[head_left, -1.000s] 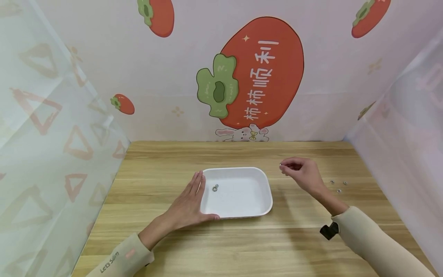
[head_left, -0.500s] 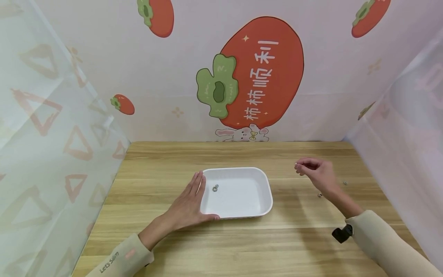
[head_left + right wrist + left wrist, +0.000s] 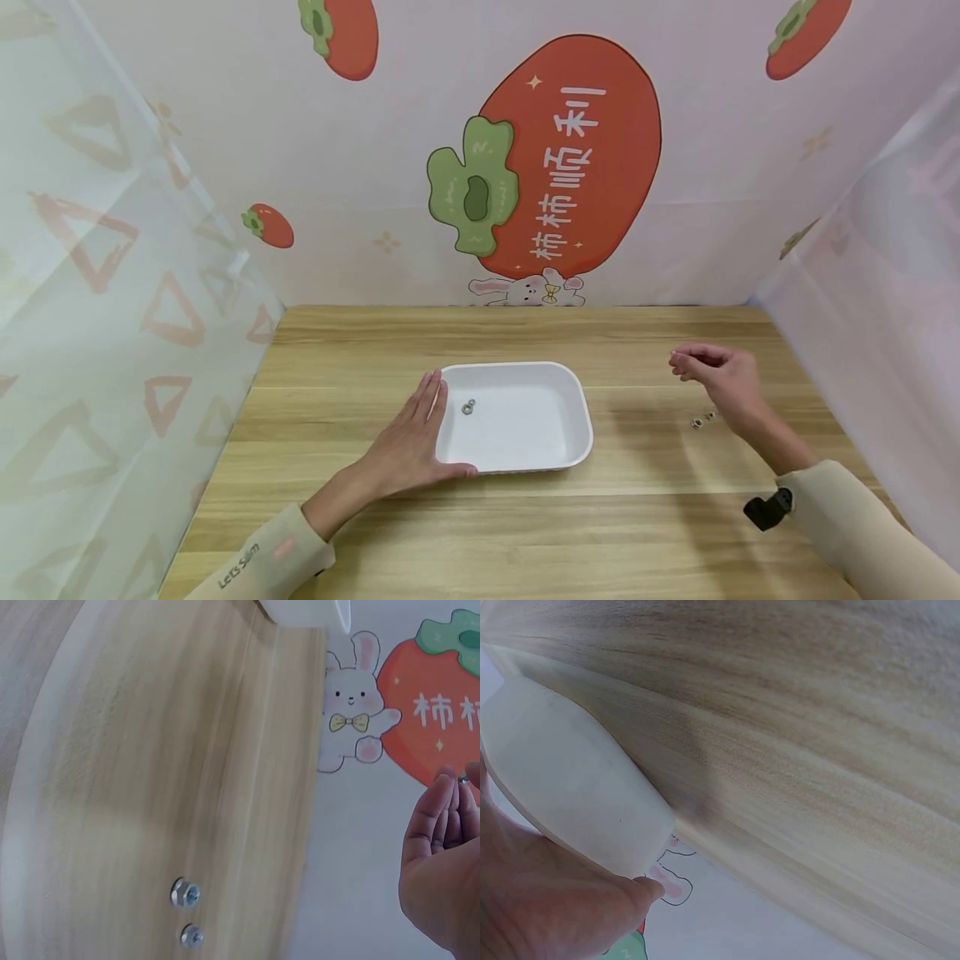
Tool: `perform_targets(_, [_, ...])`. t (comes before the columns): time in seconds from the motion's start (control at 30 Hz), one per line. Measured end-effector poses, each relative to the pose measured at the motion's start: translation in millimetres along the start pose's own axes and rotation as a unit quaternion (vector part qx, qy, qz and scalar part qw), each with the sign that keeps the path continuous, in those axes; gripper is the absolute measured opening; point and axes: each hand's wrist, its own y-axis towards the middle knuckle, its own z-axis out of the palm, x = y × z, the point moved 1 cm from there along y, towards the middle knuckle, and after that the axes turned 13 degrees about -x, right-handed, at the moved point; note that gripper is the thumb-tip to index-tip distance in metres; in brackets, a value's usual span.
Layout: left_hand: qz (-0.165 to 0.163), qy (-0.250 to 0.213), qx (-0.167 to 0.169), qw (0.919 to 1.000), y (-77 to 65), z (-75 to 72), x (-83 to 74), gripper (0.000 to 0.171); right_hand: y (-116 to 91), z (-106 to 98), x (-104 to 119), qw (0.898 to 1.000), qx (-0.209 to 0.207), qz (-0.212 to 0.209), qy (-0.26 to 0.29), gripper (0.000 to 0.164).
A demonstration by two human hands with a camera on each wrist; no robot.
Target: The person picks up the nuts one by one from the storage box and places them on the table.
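Note:
My left hand (image 3: 405, 442) rests along the left end of a shallow white tray (image 3: 573, 417), fingers straight at its side and thumb at the front rim. In the left wrist view the thumb side of that hand (image 3: 562, 892) lies against the tray's outer wall (image 3: 577, 765). Two metal nuts (image 3: 468, 408), one larger, lie close together inside the tray. Above the table at the right, my right hand (image 3: 723, 375) pinches a small metal nut (image 3: 463, 778), mostly hidden between thumb and fingertips. Below it on the table are a larger nut (image 3: 185, 892) and a smaller nut (image 3: 192, 935).
The wood-grain table (image 3: 525, 533) meets a white back wall (image 3: 337, 267) printed with persimmons. Cloth walls stand at left and right. A black wrist camera (image 3: 768, 508) sits at the right sleeve. My right hand and forearm cover part of the table's right side.
My right hand has moved right, away from the tray, still pinching the small nut. Its arm now uncovers two nuts and covers the ones seen farther right earlier. The left hand and tray stay put.

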Motion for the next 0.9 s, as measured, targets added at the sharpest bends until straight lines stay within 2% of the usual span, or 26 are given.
perform_targets(0.07, [-0.001,0.002,0.003,1.0,-0.1,-0.1,0.1,0.136,0,-5,-3,1.0,-0.002,0.011,0.015,0.009])
perform_targets(0.27, [-0.002,0.005,0.006,1.0,-0.3,-0.7,0.1,0.137,-4,-21,-8,0.999,-0.016,0.033,-0.01,0.008])
perform_targets(0.4, [0.0,0.003,0.004,1.0,-0.1,-1.1,-0.2,0.136,-5,-30,-9,0.998,-0.025,0.038,-0.046,0.009])
perform_targets(0.5, [-0.003,0.002,0.005,1.0,0.2,-1.2,-0.4,0.136,-5,-37,-11,0.994,-0.028,0.032,-0.103,0.011])
perform_targets(0.6, [-0.005,0.001,0.008,1.0,0.0,-0.8,0.0,0.136,-5,-44,-12,0.982,-0.025,0.016,-0.186,0.022])
perform_targets(0.73, [-0.008,-0.002,0.011,0.9999,-0.5,-0.4,0.2,0.137,-5,-52,-15,0.957,-0.015,-0.002,-0.289,0.036])
perform_targets(0.9, [-0.008,-0.003,0.006,0.9999,-0.8,-1.1,-0.5,0.137,-4,-59,-20,0.931,-0.003,-0.044,-0.362,0.025])
